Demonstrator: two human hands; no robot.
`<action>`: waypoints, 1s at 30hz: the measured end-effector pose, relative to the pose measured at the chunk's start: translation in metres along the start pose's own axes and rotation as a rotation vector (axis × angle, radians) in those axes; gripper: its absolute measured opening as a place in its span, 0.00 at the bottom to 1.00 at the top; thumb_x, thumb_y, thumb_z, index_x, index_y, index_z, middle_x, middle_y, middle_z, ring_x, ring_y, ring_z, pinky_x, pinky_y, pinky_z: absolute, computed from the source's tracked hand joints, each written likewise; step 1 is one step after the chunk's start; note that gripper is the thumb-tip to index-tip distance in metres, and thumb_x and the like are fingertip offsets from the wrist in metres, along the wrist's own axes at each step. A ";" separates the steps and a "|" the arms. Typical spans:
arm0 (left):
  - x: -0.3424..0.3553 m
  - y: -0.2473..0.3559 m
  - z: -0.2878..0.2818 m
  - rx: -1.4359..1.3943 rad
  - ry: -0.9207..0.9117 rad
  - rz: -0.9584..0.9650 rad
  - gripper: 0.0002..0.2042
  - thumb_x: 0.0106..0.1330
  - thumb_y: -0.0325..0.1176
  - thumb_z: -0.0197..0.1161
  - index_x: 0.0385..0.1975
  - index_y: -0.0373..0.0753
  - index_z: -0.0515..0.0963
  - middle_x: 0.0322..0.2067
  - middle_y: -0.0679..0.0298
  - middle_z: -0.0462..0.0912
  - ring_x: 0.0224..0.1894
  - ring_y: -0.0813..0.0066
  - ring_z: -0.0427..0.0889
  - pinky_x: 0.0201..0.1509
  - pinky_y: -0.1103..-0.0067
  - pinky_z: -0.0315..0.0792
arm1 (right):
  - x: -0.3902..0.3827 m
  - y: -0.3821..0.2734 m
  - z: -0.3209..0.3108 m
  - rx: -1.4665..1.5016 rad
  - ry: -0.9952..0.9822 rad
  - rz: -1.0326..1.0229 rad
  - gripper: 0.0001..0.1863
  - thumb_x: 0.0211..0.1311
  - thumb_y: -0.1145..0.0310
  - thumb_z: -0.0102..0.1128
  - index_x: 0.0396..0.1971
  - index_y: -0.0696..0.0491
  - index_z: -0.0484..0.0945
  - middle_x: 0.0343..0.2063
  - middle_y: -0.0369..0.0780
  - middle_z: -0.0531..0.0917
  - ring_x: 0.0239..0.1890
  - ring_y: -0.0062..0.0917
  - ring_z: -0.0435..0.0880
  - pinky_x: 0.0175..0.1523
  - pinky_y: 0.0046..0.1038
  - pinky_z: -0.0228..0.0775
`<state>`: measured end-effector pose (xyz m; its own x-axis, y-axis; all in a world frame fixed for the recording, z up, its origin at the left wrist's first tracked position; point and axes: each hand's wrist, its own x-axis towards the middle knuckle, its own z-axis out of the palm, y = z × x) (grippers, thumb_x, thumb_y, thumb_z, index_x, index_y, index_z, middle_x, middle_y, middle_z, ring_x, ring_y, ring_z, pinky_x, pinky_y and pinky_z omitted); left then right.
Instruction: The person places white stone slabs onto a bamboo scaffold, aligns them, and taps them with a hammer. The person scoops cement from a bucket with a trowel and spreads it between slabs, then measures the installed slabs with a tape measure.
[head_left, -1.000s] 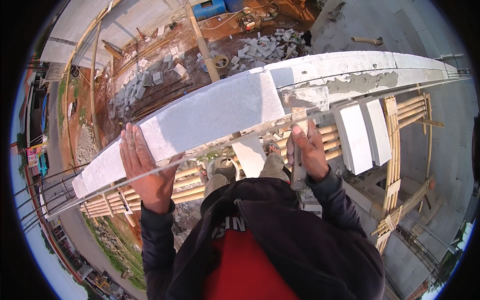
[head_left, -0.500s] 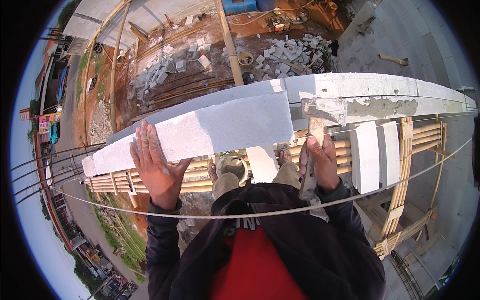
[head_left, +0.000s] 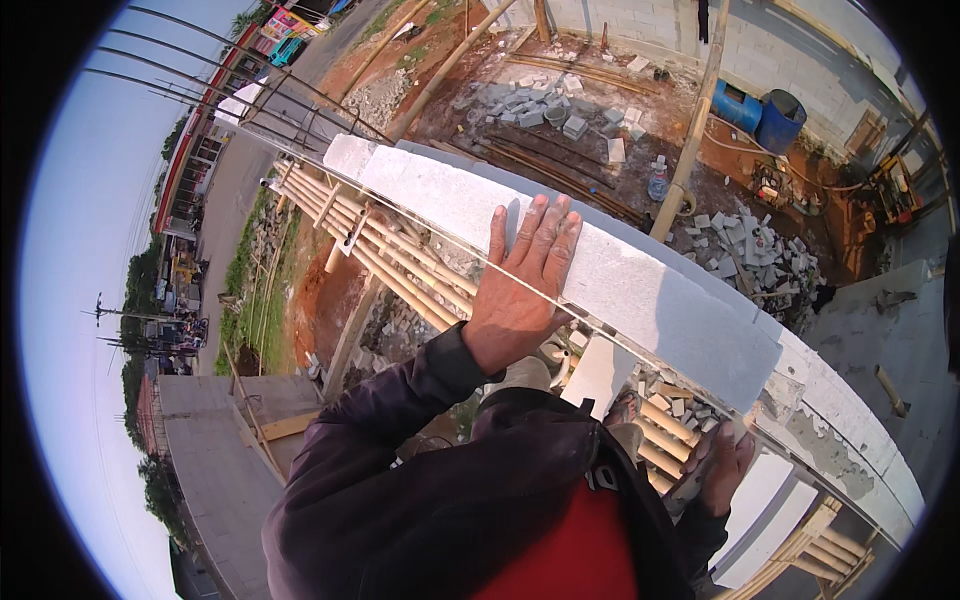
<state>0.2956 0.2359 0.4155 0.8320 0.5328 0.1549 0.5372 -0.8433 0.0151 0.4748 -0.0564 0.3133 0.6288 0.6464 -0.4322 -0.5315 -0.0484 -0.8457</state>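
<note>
My left hand [head_left: 522, 285] lies flat with fingers spread on the long white block [head_left: 640, 280] that rests along the top of the wall. A taut string [head_left: 455, 240] runs along the block's near edge and crosses the back of that hand. Below the block's right end, my right hand [head_left: 725, 468] is closed round a mortar-stained wooden tool [head_left: 688, 488]. Most of the tool is hidden, so its exact kind cannot be told. Grey mortar [head_left: 825, 440] shows on the wall just right of the block.
Bamboo poles [head_left: 420, 285] form scaffolding under my feet, with white blocks [head_left: 765, 505] standing on it at lower right. Steel rods [head_left: 240, 75] jut out at the wall's far left end. Broken block rubble [head_left: 750, 255] and blue drums [head_left: 780, 122] are on the ground beyond.
The view has swung left and tilted, so the wall now slopes down to the right. My left hand remains flat on the block; my right hand has drawn back from its end with the tool.
</note>
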 end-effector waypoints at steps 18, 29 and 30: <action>-0.012 -0.072 0.036 -1.550 0.631 -0.980 0.55 0.63 0.39 0.71 0.71 0.20 0.29 0.67 0.40 0.61 0.71 0.50 0.61 0.70 0.46 0.52 | 0.004 0.013 -0.004 -0.036 0.243 -0.113 0.17 0.73 0.58 0.56 0.37 0.58 0.67 0.12 0.38 0.70 0.07 0.25 0.69 0.09 0.27 0.66; -0.007 -0.071 0.033 -1.602 0.671 -0.862 0.54 0.58 0.38 0.76 0.69 0.15 0.40 0.60 0.40 0.65 0.61 0.59 0.72 0.67 0.72 0.66 | 0.005 0.004 -0.003 0.084 0.109 -0.063 0.13 0.75 0.62 0.51 0.36 0.57 0.67 0.14 0.38 0.69 0.08 0.23 0.68 0.11 0.24 0.65; -0.009 -0.069 0.032 -1.602 0.656 -0.879 0.55 0.58 0.38 0.76 0.70 0.16 0.39 0.61 0.39 0.64 0.62 0.59 0.71 0.69 0.72 0.64 | 0.004 0.002 -0.006 0.115 0.059 -0.042 0.13 0.74 0.62 0.51 0.35 0.57 0.67 0.14 0.38 0.69 0.08 0.23 0.68 0.11 0.24 0.65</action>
<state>0.2555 0.2921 0.3811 0.0667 0.9910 -0.1159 -0.2115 0.1276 0.9690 0.4801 -0.0580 0.3081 0.6821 0.6001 -0.4178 -0.5638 0.0678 -0.8231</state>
